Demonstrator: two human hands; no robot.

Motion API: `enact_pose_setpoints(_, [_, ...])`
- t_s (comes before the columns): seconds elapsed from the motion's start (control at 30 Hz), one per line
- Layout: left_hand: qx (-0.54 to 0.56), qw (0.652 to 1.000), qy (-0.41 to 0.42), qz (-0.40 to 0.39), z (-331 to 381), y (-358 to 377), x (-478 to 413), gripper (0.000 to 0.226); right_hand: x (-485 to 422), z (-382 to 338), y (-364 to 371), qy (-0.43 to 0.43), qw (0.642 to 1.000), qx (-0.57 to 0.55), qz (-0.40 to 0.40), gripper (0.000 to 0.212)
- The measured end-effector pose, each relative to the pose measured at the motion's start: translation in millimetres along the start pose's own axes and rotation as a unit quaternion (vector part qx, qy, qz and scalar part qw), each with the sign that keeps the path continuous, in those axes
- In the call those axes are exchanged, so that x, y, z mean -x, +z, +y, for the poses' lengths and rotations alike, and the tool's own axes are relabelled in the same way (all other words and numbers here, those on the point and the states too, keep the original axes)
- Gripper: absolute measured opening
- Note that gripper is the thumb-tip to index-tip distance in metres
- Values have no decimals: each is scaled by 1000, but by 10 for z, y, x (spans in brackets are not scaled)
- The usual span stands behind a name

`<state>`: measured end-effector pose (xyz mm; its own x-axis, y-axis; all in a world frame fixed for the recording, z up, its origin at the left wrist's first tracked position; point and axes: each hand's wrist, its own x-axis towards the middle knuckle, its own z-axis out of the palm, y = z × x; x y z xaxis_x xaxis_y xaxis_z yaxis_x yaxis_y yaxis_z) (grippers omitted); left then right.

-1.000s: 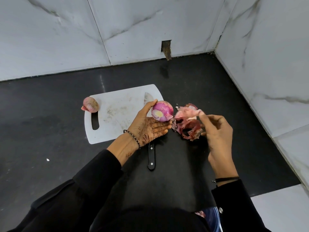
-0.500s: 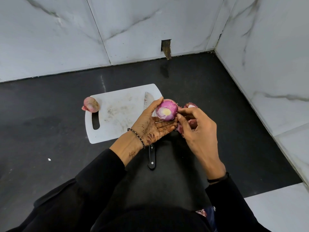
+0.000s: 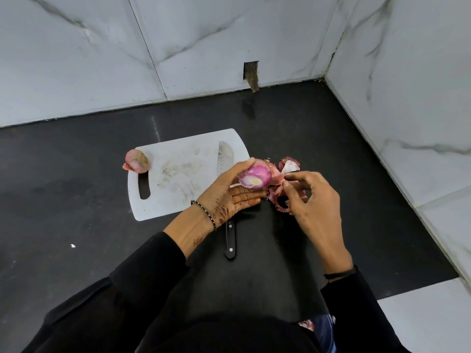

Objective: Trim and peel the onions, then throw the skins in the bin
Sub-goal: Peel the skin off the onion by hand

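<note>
My left hand [image 3: 230, 193] holds a trimmed purple onion [image 3: 254, 177] above the right end of the white cutting board [image 3: 178, 174], its pale cut face toward me. My right hand [image 3: 314, 202] pinches a strip of pink skin [image 3: 276, 179] still joined to that onion's right side. Below it on the black counter lies a pile of loose skins [image 3: 286, 165]. A second onion [image 3: 136, 161], with its skin on, sits at the board's left corner. The knife [image 3: 229, 240] lies with its blade on the board and its black handle toward me.
The black counter [image 3: 76, 200] runs to marble walls at the back and right. A small white scrap [image 3: 72, 246] lies on the counter at the left. A rusty slot [image 3: 251, 75] opens in the back wall. White floor tile [image 3: 420, 314] shows at the lower right.
My right hand dropped a skin piece on the pile, came to the onion, and now pulls a new strip off to the right. My left hand turned the onion slightly.
</note>
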<state>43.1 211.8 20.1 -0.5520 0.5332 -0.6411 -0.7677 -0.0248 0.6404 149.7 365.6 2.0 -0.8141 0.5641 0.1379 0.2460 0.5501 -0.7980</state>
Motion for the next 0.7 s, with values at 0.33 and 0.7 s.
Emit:
enact_pose_setpoints(0.33, [-275,908,317,17,-74,-165,143,59,86,-234,-118,14,993,-117,-19,8])
enact_pose_setpoints(0.7, [-377,830,411,5,-127,-181,241,72,183,-388,-220,-56,980,-172,-78,11])
